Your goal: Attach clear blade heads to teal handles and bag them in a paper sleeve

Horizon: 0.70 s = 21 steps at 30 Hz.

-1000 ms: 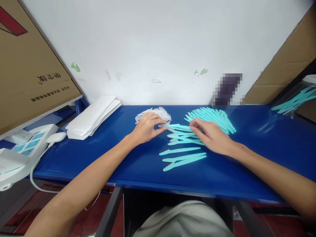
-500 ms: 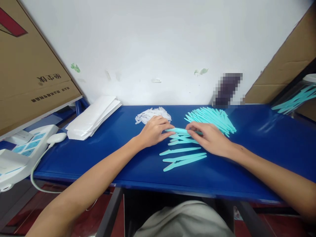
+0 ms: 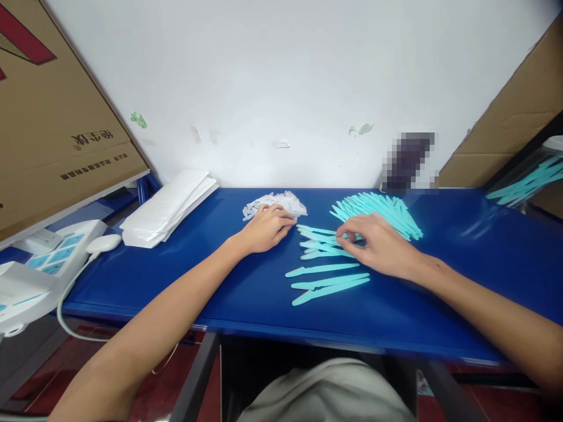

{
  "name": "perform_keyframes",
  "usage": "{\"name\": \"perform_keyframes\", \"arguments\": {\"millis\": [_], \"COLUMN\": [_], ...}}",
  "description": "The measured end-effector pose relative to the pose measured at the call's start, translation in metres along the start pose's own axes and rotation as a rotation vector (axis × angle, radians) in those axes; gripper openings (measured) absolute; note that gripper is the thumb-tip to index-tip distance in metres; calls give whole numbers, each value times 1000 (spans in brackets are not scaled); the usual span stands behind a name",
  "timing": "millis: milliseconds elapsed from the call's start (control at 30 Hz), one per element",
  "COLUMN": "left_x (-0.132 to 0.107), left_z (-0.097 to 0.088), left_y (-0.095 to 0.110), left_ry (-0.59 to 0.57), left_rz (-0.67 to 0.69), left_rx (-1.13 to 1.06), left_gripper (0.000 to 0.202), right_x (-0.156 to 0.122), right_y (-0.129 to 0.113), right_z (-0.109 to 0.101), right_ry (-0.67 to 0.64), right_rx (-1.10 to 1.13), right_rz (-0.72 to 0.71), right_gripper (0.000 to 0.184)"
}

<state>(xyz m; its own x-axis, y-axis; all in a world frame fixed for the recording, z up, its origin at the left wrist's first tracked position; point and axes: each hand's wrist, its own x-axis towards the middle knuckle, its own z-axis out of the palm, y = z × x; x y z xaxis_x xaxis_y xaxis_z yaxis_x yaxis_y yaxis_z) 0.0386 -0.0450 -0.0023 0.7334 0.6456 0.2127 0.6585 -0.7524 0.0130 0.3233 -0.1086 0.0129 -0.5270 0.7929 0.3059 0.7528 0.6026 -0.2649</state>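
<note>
Curved over the near edge of a pile of small whitish translucent plastic pieces [image 3: 281, 201], my left hand [image 3: 267, 230] has its fingers slightly apart and shows nothing held. My right hand [image 3: 373, 243] pinches the handle end of a turquoise eyebrow razor [image 3: 317, 230], its thumb and forefinger closed. Several similar razors lie roughly side by side under and left of that hand, partly overlapping. Nearer the front edge rest three separate razors [image 3: 325, 269]. Behind my right hand is a larger fanned heap of turquoise razors [image 3: 387, 210], partly covered by the hand.
White paper-like sleeves [image 3: 165, 208] are stacked on the blue table [image 3: 246, 293] at left. Beyond them are a white device with a cable [image 3: 103, 244] and a cardboard box [image 3: 65, 117]. A clear jar of turquoise razors [image 3: 528, 181] lies at right. A wall closes off the back.
My left hand has let go of the razor both hands were at and moved left to the whitish pieces. My right hand has stayed almost in place.
</note>
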Motion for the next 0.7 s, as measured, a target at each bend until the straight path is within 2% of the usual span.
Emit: {"name": "perform_keyframes", "arguments": {"millis": [167, 333, 467, 600, 700], "left_x": [-2, -2, -1, -1, -1], "left_z": [-8, -11, -8, -4, -5], "left_y": [-3, -5, -4, -4, -5], "left_ry": [24, 15, 35, 59, 36], "left_rz": [-13, -44, -69, -122, -121], "left_rx": [9, 8, -88, -269, -301], "left_gripper": [30, 22, 17, 32, 21], "right_x": [-5, -8, -7, -5, -4], "right_y": [-9, -6, 0, 0, -2], "right_z": [-9, -8, -7, -8, -9], "right_ry": [-188, -352, -405, -443, -464], "right_rx": [-22, 62, 130, 176, 214], "right_rz": [-59, -4, 1, 18, 23], "right_gripper": [33, 36, 41, 40, 37]}}
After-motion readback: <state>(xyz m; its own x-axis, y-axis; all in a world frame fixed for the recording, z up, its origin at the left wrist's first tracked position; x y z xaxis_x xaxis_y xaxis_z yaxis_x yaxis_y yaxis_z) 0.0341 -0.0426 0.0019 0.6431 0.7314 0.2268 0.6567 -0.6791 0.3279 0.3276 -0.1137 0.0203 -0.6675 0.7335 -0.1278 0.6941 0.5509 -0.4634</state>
